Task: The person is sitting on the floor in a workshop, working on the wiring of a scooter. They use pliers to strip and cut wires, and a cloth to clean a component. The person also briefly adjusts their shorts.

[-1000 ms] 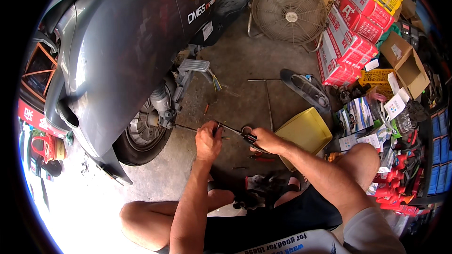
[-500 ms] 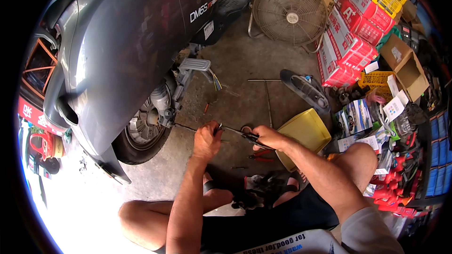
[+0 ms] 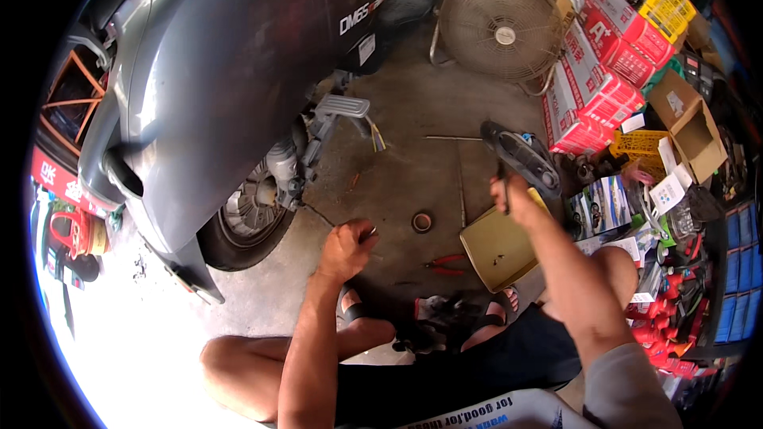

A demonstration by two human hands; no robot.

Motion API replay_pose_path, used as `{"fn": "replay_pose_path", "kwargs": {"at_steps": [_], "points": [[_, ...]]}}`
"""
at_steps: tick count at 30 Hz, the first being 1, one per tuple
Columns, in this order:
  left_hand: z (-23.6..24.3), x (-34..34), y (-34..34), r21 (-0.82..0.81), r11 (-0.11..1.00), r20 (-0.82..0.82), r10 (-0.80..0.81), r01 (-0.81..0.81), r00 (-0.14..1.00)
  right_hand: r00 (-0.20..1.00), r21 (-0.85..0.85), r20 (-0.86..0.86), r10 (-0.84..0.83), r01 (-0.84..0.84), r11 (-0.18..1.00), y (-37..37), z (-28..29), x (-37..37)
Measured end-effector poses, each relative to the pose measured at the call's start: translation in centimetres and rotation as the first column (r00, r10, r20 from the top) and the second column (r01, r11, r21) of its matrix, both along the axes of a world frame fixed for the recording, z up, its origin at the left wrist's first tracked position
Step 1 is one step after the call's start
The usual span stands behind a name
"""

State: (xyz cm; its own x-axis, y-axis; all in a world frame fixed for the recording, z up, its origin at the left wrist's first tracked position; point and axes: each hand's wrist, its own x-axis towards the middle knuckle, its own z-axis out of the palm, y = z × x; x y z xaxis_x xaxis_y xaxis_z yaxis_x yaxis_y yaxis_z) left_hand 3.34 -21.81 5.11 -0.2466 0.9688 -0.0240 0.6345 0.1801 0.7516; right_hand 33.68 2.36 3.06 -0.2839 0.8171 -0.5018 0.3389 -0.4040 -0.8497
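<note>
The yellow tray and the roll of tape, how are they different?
The yellow tray is big and four-cornered; the roll of tape is a small ring. The tray is yellow; the tape is dark and brownish. Both lie on the floor.

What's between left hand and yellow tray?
Head view: a roll of tape and red-handled pliers lie between left hand and yellow tray.

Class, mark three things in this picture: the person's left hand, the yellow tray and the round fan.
Left hand (image 3: 342,251): head view, on the back of the hand.
Yellow tray (image 3: 489,241): head view, on its bare inner base.
Round fan (image 3: 505,36): head view, on its central hub.
</note>
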Motion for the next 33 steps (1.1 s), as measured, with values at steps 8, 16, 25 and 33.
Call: {"fn": "replay_pose_path", "kwargs": {"at_steps": [8, 16, 25, 33], "points": [[0.9, 0.2, 1.8, 0.120, 0.988, 0.024, 0.089, -0.091, 0.996, 0.933, -0.040, -0.013, 0.359, -0.359, 0.933, -8.0, 0.7, -5.9], [0.7, -1.3, 1.3, 0.098, 0.993, 0.160, 0.043, -0.059, 0.986, 0.926, 0.087, -0.165, 0.338, -0.328, 0.941, -12.8, 1.1, -8.5], [0.6, -1.2, 1.6, 0.070, 0.993, 0.162, 0.083, -0.096, 0.983, 0.923, 0.133, -0.279, 0.265, -0.237, 0.962, -14.9, 2.9, -15.4], [0.6, -1.5, 1.2, 0.083, 0.989, 0.339, 0.091, -0.126, 0.937, 0.912, 0.230, -0.375, 0.165, -0.081, 0.970, -13.4, 2.3, -17.0]]}}
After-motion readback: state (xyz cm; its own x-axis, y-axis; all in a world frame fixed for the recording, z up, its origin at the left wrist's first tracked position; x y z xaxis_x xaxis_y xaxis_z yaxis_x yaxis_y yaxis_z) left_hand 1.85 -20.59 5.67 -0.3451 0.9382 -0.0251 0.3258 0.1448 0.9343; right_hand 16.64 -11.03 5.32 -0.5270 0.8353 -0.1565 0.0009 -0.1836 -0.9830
